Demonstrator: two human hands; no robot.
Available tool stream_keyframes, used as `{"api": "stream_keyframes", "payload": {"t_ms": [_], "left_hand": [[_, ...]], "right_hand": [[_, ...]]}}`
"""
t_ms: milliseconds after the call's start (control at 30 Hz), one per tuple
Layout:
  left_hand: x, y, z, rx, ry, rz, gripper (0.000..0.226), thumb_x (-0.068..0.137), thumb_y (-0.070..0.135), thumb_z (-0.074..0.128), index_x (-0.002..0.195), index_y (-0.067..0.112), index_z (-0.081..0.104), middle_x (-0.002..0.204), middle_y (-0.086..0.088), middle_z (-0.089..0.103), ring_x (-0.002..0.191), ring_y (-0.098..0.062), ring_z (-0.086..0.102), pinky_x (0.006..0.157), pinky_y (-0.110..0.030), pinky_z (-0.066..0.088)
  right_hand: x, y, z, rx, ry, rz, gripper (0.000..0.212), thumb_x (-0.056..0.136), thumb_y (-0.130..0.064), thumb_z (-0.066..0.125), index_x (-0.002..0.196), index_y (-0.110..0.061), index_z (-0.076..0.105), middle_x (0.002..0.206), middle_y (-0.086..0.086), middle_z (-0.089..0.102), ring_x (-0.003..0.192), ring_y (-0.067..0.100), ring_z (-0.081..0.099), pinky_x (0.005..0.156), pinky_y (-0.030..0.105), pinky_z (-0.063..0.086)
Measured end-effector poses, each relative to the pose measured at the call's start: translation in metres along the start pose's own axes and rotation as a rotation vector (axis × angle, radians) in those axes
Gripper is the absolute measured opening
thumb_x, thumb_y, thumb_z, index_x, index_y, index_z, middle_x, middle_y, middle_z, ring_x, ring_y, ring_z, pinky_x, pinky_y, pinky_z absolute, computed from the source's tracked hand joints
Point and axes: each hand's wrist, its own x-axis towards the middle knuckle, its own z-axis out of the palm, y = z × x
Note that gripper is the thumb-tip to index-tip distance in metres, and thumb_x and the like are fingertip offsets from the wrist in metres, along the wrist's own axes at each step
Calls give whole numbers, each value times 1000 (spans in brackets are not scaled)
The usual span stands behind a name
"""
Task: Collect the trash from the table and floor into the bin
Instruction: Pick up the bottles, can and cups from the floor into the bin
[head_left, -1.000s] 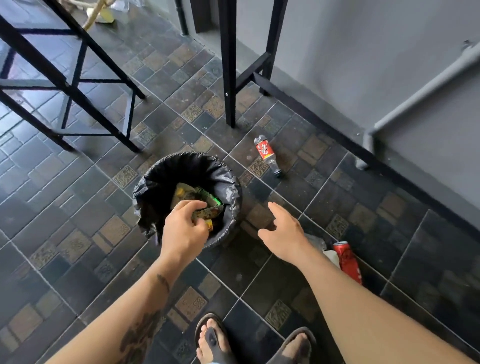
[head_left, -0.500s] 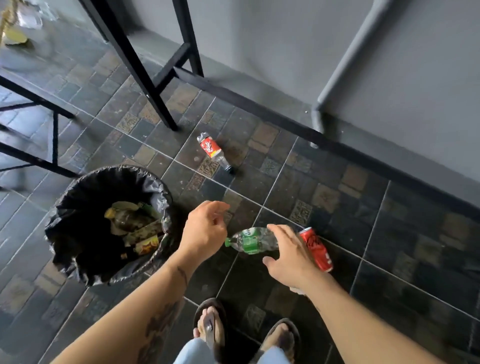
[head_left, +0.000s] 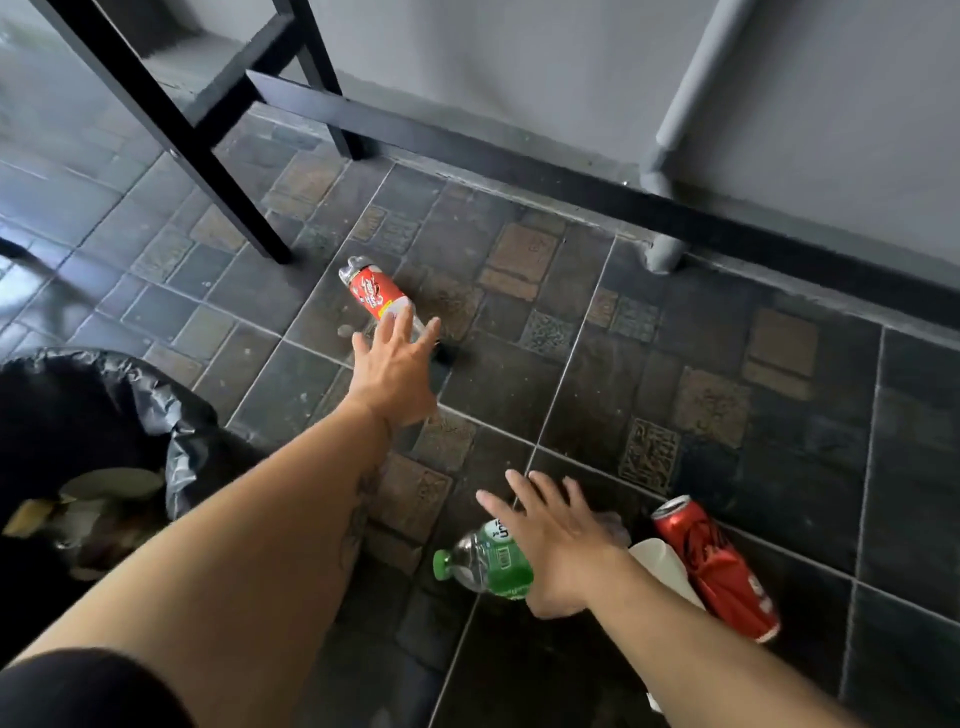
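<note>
Half a second ago both hands sat close together by the green bottle; now the left hand (head_left: 397, 366) has stretched far forward over the red-label bottle (head_left: 375, 293), its fingers (head_left: 402, 322) spread and straight, overlapping the bottle's near end but not yet curled round it. Whether they touch it I cannot tell. The right hand (head_left: 558, 540) has come down over the green bottle (head_left: 485, 561), fingers splayed flat across its upper side, holding nothing yet. The view has also swung right, so the bin (head_left: 104, 410) with its black liner has slid to the left edge, with rubbish already lying inside.

To my eye this means a two-handed pick-up is starting: one bottle for each hand, neither gripped so far.

Other trash lies on the floor (head_left: 753, 493) close by. A red can (head_left: 714, 564) lies on its side just right of the right wrist, and a white cup (head_left: 662, 566) sits between the can and that wrist, partly hidden by the forearm. Both will need another trip.

The black frame leg (head_left: 208, 156) stands near the red-label bottle, just behind it to the left; it looks clear of the reach. The grey pipe (head_left: 675, 130) runs down the wall, well apart
</note>
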Motion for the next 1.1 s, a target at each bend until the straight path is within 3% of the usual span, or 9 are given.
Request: {"api": "stream_keyframes", "payload": {"t_ms": [167,267,333,400,533,667,833,933,1100], "left_hand": [[43,-10,8,300,98,29,75,92,33,57,158,32,21,168,-15,1,154,-41,-3,115,-72,9],[49,-17,13,407,90,32,59,97,33,49,153,33,32,161,-18,19,152,-42,5,115,-73,7],[43,-19,14,442,94,17,48,97,31,48,145,33,46,151,-20,29,145,-43,22,115,-72,14],[34,-16,17,466,105,26,38,97,31,49,134,33,58,144,-17,36,132,-40,38,113,-64,26],[19,-10,17,463,88,64,35,97,33,51,131,31,61,139,-6,45,126,-30,46,101,-43,40],[4,-2,-24,217,116,115,37,91,31,55,128,24,56,132,-6,54,122,-31,53,97,-43,40],[-29,-25,-111,-385,277,14,31,96,26,50,123,11,53,122,-16,55,115,-40,55,93,-46,45],[-68,-58,-159,-589,413,-52,37,96,27,52,130,14,55,127,-12,59,117,-33,56,96,-41,46],[-152,-124,-199,-824,587,-89,23,97,36,58,113,21,65,100,7,67,91,-15,63,77,-31,49]], "right_hand": [[26,0,22,-79,18,20,118,67,-30,79,153,-30,-2,162,10,-10,147,43,-6,113,67,13],[25,-5,16,-106,137,29,95,63,-24,77,141,-21,22,149,14,18,134,42,25,103,59,32],[27,-6,8,-95,212,87,89,62,-22,75,136,-18,26,135,13,31,119,38,41,96,52,39],[27,-4,-1,-45,287,162,87,66,-23,76,136,-17,25,128,12,37,114,37,49,94,49,43],[23,3,-28,126,414,282,78,73,-26,76,131,-18,24,126,11,42,113,35,53,91,45,45],[8,9,-65,246,559,314,67,78,-32,74,124,-21,27,121,8,42,107,34,55,80,42,47],[0,-4,-119,549,739,272,48,87,-22,67,117,-24,30,118,6,47,100,27,54,75,35,41],[3,-29,-154,727,796,154,39,91,-15,62,114,-23,32,116,8,52,100,28,54,75,33,38],[1,-104,-203,925,788,-24,36,92,-19,59,120,-19,36,98,1,57,84,19,56,64,33,44]]}}
